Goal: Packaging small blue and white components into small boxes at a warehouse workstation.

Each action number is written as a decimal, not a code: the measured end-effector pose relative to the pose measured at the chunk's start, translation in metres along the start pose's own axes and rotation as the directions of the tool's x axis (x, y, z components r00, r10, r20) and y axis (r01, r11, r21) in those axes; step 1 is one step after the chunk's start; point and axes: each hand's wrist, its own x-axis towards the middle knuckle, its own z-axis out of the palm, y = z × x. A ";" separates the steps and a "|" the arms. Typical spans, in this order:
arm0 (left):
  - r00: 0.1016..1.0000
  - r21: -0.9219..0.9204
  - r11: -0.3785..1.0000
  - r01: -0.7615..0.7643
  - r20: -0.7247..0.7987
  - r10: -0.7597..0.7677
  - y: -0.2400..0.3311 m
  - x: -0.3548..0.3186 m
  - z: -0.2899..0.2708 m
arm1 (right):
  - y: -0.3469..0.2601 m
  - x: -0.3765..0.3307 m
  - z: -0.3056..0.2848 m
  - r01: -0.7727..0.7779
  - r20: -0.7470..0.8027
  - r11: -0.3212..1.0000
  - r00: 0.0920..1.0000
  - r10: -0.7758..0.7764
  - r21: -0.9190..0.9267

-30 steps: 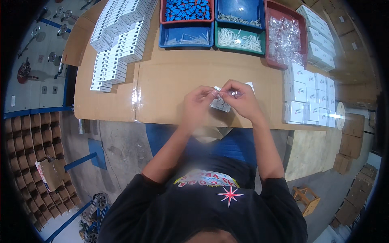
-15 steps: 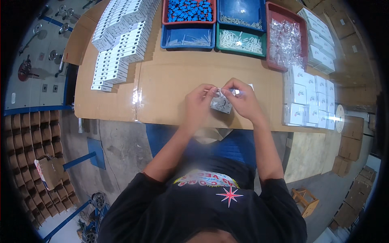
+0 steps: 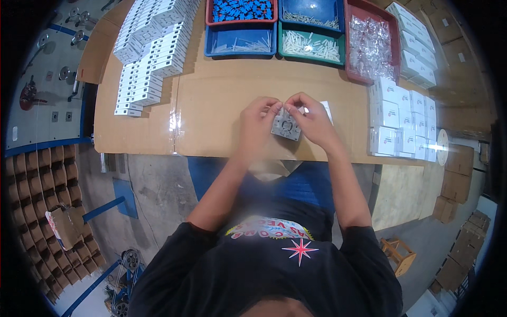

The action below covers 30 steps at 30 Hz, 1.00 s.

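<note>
Head view: left hand (image 3: pixel 257 122), right hand (image 3: pixel 311 117) gripping grey square part (image 3: pixel 285 126), trays (image 3: pixel 310 45) beyond.

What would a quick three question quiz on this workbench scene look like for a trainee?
1. True or false: both hands, left hand and right hand, hold the small grey square part.
2. Which tray holds the clear plastic bags? A) red tray on the right B) green tray C) blue tray
3. Fill in: the long rows of white boxes lie to the person's ____.

Key: 1 true; 2 A; 3 left.
</note>
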 end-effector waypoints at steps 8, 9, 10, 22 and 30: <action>0.987 0.217 0.968 -0.123 0.131 0.096 -0.023 -0.005 -0.016 | 0.040 -0.024 -0.004 -0.214 -0.128 0.939 0.958 0.255 0.267; 0.987 0.217 0.968 -0.125 0.131 0.098 -0.027 -0.009 -0.016 | 0.048 -0.029 0.001 -0.240 -0.126 0.911 0.947 0.296 0.334; 0.983 0.281 0.947 -0.154 0.144 0.117 -0.032 -0.012 -0.016 | 0.052 -0.031 0.007 -0.220 -0.110 0.883 0.951 0.289 0.415; 0.951 0.560 0.768 -0.311 0.183 0.251 -0.055 -0.029 -0.008 | 0.063 -0.056 0.029 -0.021 -0.281 0.889 0.952 -0.122 -0.458; 0.929 0.566 0.738 -0.367 0.188 0.317 -0.070 -0.025 -0.008 | 0.063 -0.060 0.028 0.050 -0.098 0.802 0.986 -0.135 -0.595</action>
